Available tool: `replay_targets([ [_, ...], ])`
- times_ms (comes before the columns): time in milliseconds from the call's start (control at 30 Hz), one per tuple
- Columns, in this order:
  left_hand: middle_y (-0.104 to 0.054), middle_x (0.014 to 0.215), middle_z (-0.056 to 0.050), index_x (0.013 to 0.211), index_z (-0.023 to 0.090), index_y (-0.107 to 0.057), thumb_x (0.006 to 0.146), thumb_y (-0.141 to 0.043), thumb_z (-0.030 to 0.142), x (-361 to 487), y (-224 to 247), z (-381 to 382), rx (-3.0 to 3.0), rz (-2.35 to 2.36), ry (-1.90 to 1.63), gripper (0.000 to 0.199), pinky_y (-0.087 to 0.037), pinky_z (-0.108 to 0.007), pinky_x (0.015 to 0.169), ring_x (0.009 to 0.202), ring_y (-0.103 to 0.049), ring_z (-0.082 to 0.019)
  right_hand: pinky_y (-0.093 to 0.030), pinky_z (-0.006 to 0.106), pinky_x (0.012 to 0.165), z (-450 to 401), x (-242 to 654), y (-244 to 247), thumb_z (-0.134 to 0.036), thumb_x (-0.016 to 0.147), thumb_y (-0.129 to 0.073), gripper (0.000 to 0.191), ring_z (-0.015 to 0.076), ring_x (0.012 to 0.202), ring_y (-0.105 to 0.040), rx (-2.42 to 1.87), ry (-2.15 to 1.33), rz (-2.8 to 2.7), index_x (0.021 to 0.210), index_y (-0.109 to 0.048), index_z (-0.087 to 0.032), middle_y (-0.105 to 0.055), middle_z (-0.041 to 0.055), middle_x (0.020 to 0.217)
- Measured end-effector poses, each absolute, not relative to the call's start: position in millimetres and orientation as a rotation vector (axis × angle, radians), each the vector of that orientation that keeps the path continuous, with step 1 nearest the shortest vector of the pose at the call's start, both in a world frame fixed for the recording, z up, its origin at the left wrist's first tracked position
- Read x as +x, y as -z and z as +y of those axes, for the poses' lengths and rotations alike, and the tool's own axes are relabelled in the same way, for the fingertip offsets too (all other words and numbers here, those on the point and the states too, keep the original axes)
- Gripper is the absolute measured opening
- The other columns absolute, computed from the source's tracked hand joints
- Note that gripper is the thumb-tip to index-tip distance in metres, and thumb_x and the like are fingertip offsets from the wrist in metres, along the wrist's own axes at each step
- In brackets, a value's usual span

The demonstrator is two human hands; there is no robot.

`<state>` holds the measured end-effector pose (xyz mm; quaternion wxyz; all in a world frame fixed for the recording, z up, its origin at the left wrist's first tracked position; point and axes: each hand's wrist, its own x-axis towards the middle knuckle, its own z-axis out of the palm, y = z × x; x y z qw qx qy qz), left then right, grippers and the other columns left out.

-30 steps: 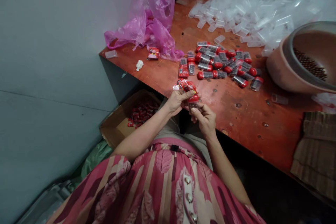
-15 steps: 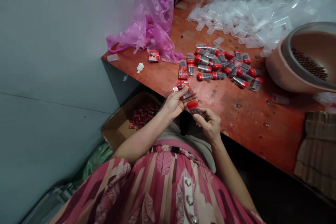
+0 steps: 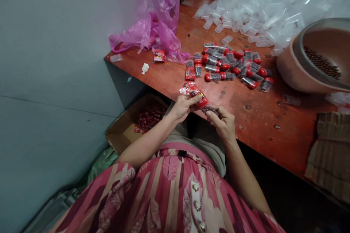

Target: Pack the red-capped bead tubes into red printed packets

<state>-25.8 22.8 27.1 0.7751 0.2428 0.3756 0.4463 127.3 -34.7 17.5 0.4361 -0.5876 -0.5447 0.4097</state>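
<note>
Between thumb and fingers, my left hand (image 3: 185,108) pinches a red printed plastic sleeve (image 3: 201,101) at the table's front edge. My right hand (image 3: 222,121) grips a small clear tube (image 3: 210,109) full of dark balls. The tube's capped end meets the sleeve; whether it is inside or behind it, I cannot tell. Just beyond my left hand lie more red sleeves (image 3: 188,88). A pile of filled tubes with red caps (image 3: 235,63) is spread past my hands, and a few of them stand or lie nearer, close to a red packet (image 3: 190,74).
A large bowl (image 3: 296,69) with dark balls stands at the right. Behind are many empty clear tubes (image 3: 246,14). A pink plastic bag (image 3: 160,14) sits at the back left. Below the edge is a cardboard box (image 3: 120,134) with red packets. Folded brown cloth or card (image 3: 326,149) lies right.
My right hand has brought the tube's red-capped end up to the sleeve, and the cap is now hidden. My left hand's fingers have closed further around the sleeve.
</note>
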Motion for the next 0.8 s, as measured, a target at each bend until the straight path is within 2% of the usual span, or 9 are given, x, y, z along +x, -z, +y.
replay_targets([
  [133, -0.066, 0.064, -0.005, 0.061, 0.009, -0.064, 0.057, -0.08, 0.035, -21, -28, 20, 0.563, 0.84, -0.973, 0.031, -0.049, -0.025, 0.061, 0.057, -0.06, -0.011, -0.038, 0.021, 0.045, -39, 113, -12, -0.04, 0.08, -0.06, 0.025, 0.0079, 0.045, -0.047, -1.444, -1.004, -1.239, 0.094, -0.063, -0.019, -0.055, -0.0043, 0.059],
  [267, -0.065, 0.064, -0.002, 0.067, 0.011, -0.065, 0.054, -0.081, 0.034, -16, -27, 16, 0.516, 0.84, -1.071, 0.031, -0.047, -0.024, 0.057, 0.056, -0.059, -0.011, -0.042, 0.022, 0.047, -43, 99, -6, -0.041, 0.08, -0.059, 0.027, 0.0094, 0.047, -0.051, -1.508, -0.865, -1.194, 0.097, -0.061, -0.019, -0.056, -0.0042, 0.06],
  [433, -0.065, 0.064, -0.002, 0.072, 0.012, -0.066, 0.059, -0.078, 0.036, -16, -24, 15, 0.527, 0.828, -1.062, 0.03, -0.047, -0.021, 0.055, 0.055, -0.057, -0.01, -0.045, 0.024, 0.05, -43, 91, -3, -0.041, 0.079, -0.06, 0.028, 0.0113, 0.052, -0.055, -1.57, -0.721, -1.228, 0.098, -0.06, -0.02, -0.061, -0.0023, 0.065],
  [667, -0.058, 0.056, -0.001, 0.067, 0.012, -0.06, 0.065, -0.073, 0.042, -18, -21, 8, 0.547, 0.754, -0.963, 0.033, -0.04, -0.021, 0.043, 0.044, -0.05, -0.009, -0.04, 0.018, 0.039, -41, 78, 0, -0.041, 0.079, -0.06, 0.024, 0.0066, 0.041, -0.051, -1.278, -1.14, -0.783, 0.083, -0.054, -0.018, -0.059, -0.0051, 0.058],
  [800, -0.057, 0.057, 0.0, 0.068, 0.011, -0.06, 0.066, -0.072, 0.04, -21, -21, 6, 0.616, 0.79, -1.016, 0.032, -0.041, -0.02, 0.045, 0.045, -0.05, -0.007, -0.041, 0.016, 0.039, -40, 77, 3, -0.039, 0.079, -0.062, 0.024, 0.0057, 0.043, -0.052, -1.226, -1.182, -0.722, 0.083, -0.054, -0.018, -0.06, -0.005, 0.059],
])
